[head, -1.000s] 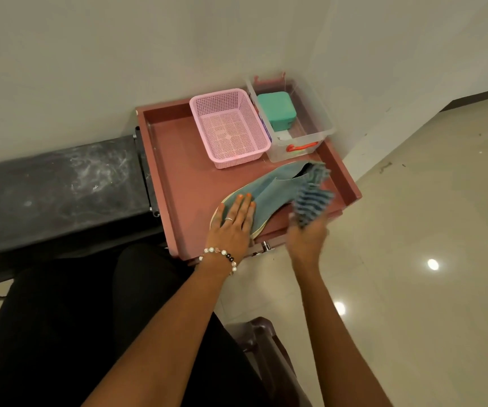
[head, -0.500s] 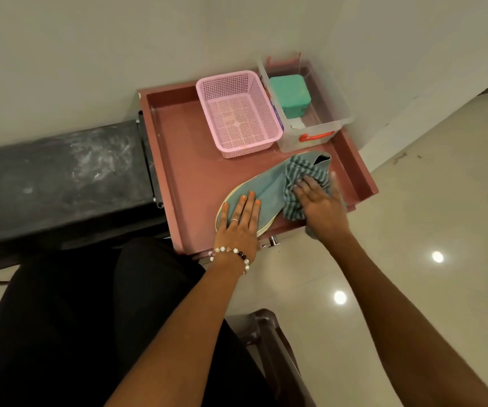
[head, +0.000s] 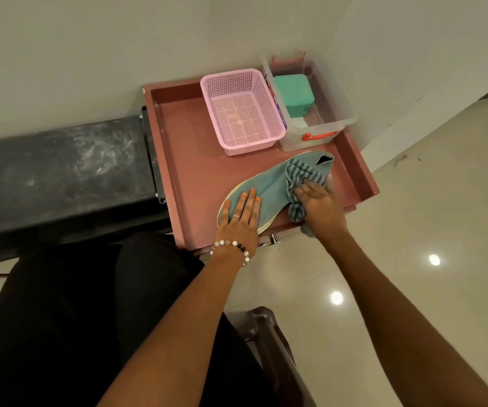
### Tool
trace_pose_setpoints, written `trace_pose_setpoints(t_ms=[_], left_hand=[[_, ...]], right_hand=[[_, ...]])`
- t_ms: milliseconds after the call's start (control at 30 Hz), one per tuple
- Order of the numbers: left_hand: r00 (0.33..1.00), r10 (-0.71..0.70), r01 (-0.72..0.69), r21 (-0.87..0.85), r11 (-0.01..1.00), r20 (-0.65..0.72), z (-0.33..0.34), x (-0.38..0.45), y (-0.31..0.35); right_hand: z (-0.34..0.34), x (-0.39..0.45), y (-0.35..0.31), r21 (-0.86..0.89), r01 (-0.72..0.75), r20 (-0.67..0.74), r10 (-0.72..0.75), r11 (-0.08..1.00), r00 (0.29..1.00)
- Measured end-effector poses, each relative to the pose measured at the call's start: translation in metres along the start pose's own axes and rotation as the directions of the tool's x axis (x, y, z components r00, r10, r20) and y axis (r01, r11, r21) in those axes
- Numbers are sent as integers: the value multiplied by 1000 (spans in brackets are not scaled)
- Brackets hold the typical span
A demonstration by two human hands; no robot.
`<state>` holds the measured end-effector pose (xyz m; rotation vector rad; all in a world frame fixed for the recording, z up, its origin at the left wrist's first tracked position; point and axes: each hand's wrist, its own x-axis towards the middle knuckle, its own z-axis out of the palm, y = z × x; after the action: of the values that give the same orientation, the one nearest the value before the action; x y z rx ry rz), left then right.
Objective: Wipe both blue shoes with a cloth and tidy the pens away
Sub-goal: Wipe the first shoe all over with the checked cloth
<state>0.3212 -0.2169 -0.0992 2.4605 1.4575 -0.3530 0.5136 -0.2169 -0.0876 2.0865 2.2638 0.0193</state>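
So left hand lies flat on blue shoe; right hand clutches cloth; teal box sits in clear bin.

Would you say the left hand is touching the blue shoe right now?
Touching. The head view shows the left hand lying flat on the toe end of the blue shoe, fingers straight, with no gap visible.
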Motion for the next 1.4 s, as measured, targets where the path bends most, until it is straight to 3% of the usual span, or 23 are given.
trace_pose_setpoints(t_ms=[100, 167, 333, 433, 533, 600, 700, 800, 867, 933, 967, 1067, 1133, 1200, 1300, 1400], left_hand=[[1000, 4, -4, 7, 1000, -2, 1, 1, 0], [1000, 1, -1, 2, 1000, -2, 2, 1, 0], [1000, 6, -6, 29, 1000, -7, 3, 0, -1], [1000, 14, -14, 3, 1000, -3, 1, 1, -1], [1000, 11, -10, -10, 1000, 5, 3, 2, -2], [1000, 6, -6, 7, 1000, 12, 2, 2, -2], [1000, 5, -5, 8, 1000, 12, 2, 3, -1], [1000, 14, -15, 24, 1000, 20, 1, 2, -2], [1000, 20, -20, 23, 1000, 20, 2, 2, -2], [1000, 20, -20, 12, 1000, 11, 0, 2, -2], [1000, 18, -18, 3, 1000, 12, 0, 2, -2], [1000, 13, -13, 0, 1000, 16, 1, 2, -2], [1000, 12, -12, -1, 1000, 10, 0, 3, -2], [1000, 9, -9, -1, 1000, 10, 1, 3, -2], [999, 15, -16, 12, 1000, 31, 0, 2, -2], [1000, 21, -21, 10, 1000, 17, 2, 2, -3]], right_hand=[[12, 4, -37, 57, -220, -88, 224, 974, 971], [19, 0, -69, 125, -243, -74, 253, 962, 965], [11, -23, -72, 237, 63, -178, -21, 969, 984], [-3, -16, -23, 169, 185, -92, -172, 968, 981], [-5, 0, 5, 127, 4, -56, 3, 992, 998], [-1, 4, -11, 104, -136, -67, 144, 985, 987], [7, 0, -63, 285, -336, -23, 357, 898, 934], [11, -15, -84, 255, -70, -103, 99, 965, 990], [7, -18, -59, 205, 108, -148, -78, 973, 986], [-5, -10, -24, 164, 130, -33, -126, 978, 991], [-7, -4, -11, 135, 65, 21, -68, 989, 997], [-8, 6, -13, 108, -172, -8, 174, 979, 985], [0, 5, -41, 297, -353, -39, 381, 887, 924], [9, 1, -71, 516, -403, -54, 499, 755, 865], [15, -17, -86, 359, -99, -133, 156, 928, 979], [-4, -19, -45, 347, 148, -66, -134, 926, 989]])
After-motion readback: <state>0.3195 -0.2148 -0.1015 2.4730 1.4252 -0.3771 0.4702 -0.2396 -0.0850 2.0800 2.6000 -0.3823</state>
